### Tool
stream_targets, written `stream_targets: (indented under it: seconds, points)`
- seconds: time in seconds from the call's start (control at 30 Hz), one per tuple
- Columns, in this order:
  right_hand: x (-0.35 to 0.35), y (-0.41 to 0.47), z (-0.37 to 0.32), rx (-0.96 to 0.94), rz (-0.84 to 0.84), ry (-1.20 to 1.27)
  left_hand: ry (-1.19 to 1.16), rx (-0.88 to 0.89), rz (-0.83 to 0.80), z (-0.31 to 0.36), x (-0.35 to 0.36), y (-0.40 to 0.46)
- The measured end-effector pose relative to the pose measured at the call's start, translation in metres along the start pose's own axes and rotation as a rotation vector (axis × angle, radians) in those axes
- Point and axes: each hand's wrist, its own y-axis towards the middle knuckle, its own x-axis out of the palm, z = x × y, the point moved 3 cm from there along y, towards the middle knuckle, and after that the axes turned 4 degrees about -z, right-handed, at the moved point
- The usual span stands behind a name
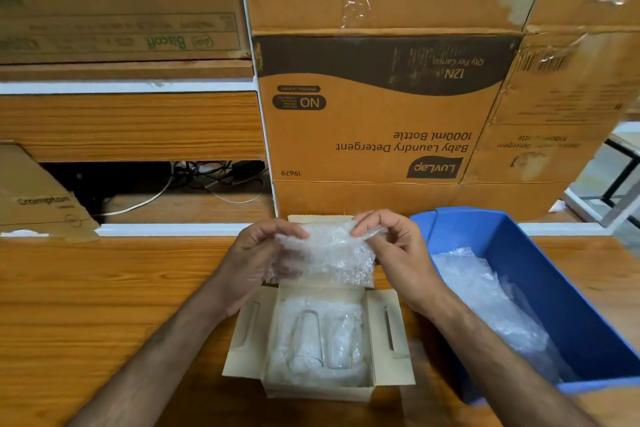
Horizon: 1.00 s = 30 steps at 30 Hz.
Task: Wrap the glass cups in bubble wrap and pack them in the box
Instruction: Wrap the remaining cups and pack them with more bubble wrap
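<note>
The crumpled clear bubble-wrap bundle (327, 253) could slip and land on the wrapped glass cups (317, 340) lying in the small open beige cardboard box (389, 333), since only fingertips pinch it. Left hand (258, 253) clamps its nine o'clock edge, right hand (393, 241) its two o'clock corner, directly above the box.

Hidden or unclear items:
- Bubble-wrap bundle (327, 255), frame centre: contents cannot be told; wrap veils part of the left hand (258, 262) fingers.
- Small open box (320, 340), lower centre: far flap covered by the bundle; wrapped glass cups (310, 340) inside show as faint outlines only.
- Blue bin (554, 295), right: cut off by the frame's right edge.
- Biscuit carton (121, 10), upper left: print blurred, mostly illegible.
- Forearms: cropped at bottom edge.
</note>
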Motion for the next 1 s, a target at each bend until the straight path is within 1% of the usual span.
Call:
stream_targets:
  seconds: [0.07,0.2,0.27,0.33,0.4,0.5,0.53,0.57,0.63,0.7,0.87,1.0]
  points:
    - [-0.004,-0.003,-0.001,0.059,-0.028,-0.021,-0.038,-0.013,-0.027,-0.005,0.001,0.000]
    - [-0.007,-0.013,-0.002,0.218,-0.234,0.192,-0.098,0.018,-0.003,-0.015,0.002,0.004]
    - [-0.005,-0.017,-0.001,0.255,-0.212,0.132,-0.089,0.029,-0.005,-0.020,0.002,0.006]
    - [-0.003,-0.016,0.000,0.211,-0.138,0.011,-0.065,0.045,-0.003,-0.022,0.005,0.004]
    - [-0.004,-0.016,0.004,0.160,-0.092,-0.023,-0.098,0.037,0.001,-0.021,0.009,0.000]
    - [-0.007,-0.017,-0.001,0.066,-0.037,-0.090,-0.172,-0.008,-0.041,-0.012,0.012,-0.007]
    - [-0.007,-0.016,-0.003,0.050,-0.024,-0.109,-0.125,-0.008,-0.068,-0.009,0.013,-0.009]
    - [-0.008,-0.015,-0.004,0.040,-0.020,-0.120,-0.023,0.002,-0.085,-0.006,0.015,-0.010]
    - [-0.007,-0.014,-0.007,0.023,-0.058,-0.073,0.159,0.045,-0.098,0.000,0.023,-0.011]
    - [-0.006,-0.014,-0.011,0.009,-0.093,-0.025,0.190,0.080,-0.100,0.000,0.027,-0.009]
    - [-0.002,-0.019,-0.010,0.092,-0.139,0.014,0.145,0.104,-0.022,-0.001,0.023,-0.007]
    - [-0.004,-0.022,-0.004,0.218,-0.095,0.186,0.036,0.059,-0.072,-0.008,0.025,-0.010]
